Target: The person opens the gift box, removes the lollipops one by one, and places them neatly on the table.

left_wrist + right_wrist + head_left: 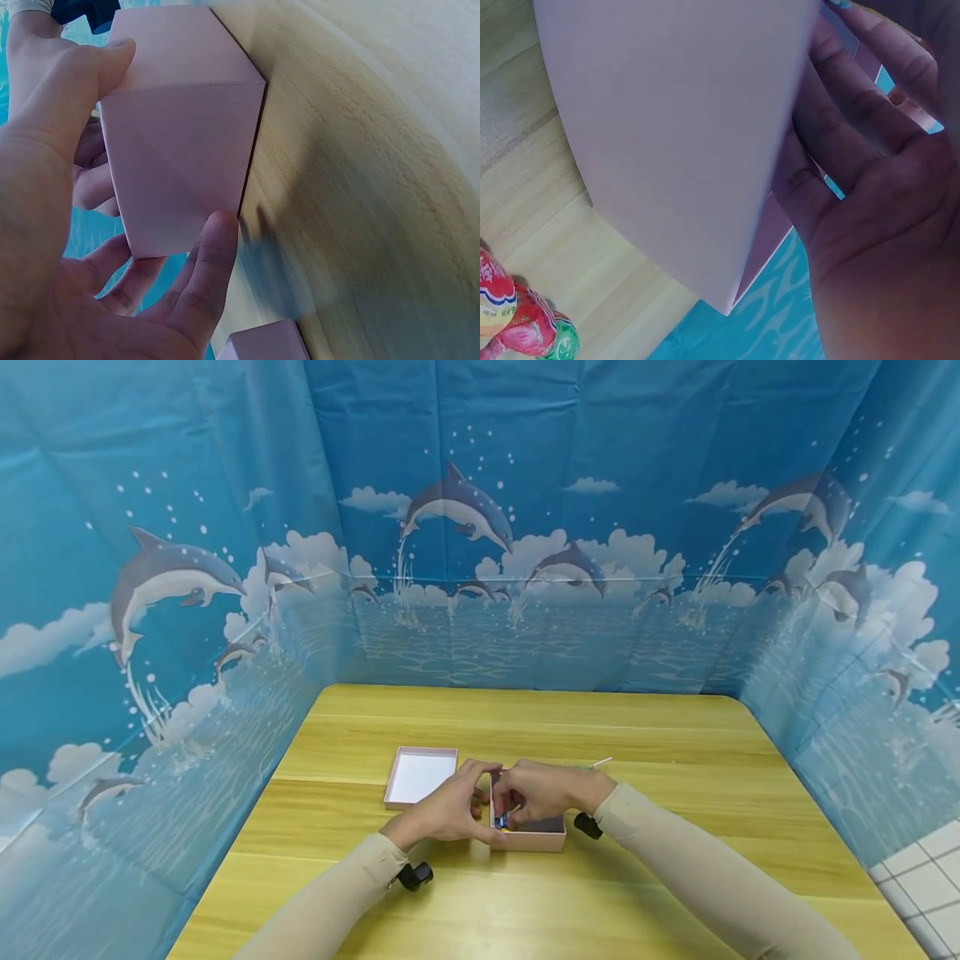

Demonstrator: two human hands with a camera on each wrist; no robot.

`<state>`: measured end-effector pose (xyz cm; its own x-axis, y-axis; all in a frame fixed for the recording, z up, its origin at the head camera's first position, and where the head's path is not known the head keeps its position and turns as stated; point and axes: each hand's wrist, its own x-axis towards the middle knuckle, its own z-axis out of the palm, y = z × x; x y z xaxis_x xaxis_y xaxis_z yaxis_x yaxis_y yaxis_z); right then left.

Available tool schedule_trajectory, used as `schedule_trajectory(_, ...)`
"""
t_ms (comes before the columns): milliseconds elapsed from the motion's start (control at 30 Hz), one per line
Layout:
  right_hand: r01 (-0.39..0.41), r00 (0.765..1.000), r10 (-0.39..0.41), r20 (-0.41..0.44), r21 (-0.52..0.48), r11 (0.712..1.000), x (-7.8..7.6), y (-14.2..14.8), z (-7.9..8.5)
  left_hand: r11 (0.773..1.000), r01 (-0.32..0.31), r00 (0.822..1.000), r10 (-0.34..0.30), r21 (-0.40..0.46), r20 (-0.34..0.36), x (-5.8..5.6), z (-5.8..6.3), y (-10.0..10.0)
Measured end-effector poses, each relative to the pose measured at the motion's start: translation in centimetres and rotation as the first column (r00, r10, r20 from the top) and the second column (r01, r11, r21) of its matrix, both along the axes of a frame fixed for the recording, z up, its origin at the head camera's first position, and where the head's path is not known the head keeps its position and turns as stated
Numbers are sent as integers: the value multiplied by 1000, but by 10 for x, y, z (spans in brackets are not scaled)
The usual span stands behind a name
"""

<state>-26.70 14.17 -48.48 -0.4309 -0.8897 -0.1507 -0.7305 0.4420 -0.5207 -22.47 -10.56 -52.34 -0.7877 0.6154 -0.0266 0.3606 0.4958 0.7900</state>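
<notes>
A pink open-topped box (528, 842) stands on the table in front of me. My left hand (448, 806) grips its left end, thumb at the near corner and fingers spread toward the far side; the left wrist view shows this hand (67, 187) against the box's pink wall (180, 165). My right hand (542, 789) reaches down inside the box and pinches a small blue-and-yellow wrapped candy (501, 821) at the left end. In the right wrist view, the box wall (667, 135) hides the fingertips of that hand (877, 165).
Left of the box lies its lid (422, 778), white inside up, with a pink rim. Beyond my right wrist a white stick (602, 762) shows. Wrapped lollipops, red (531, 326) and green (562, 341), lie on the table outside the box. A dolphin-print curtain (525, 635) surrounds the table.
</notes>
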Motion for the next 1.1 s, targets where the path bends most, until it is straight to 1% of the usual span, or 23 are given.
schedule_trajectory(200,24,999,-24,23,-4,1000,1,-1,0,1000,-6,1000,6,6,14,0,0,0)
schedule_trajectory(500,28,999,-27,28,-1,1000,2,-4,4,1000,-6,1000,6,-24,-5,1,4,0)
schedule_trajectory(667,21,999,-20,27,-10,1000,2,-4,4,1000,-4,1000,4,-31,-2,2,6,1)
schedule_trajectory(1100,48,998,-46,50,-34,998,2,-2,4,1000,-4,1000,4,-31,1,2,4,0)
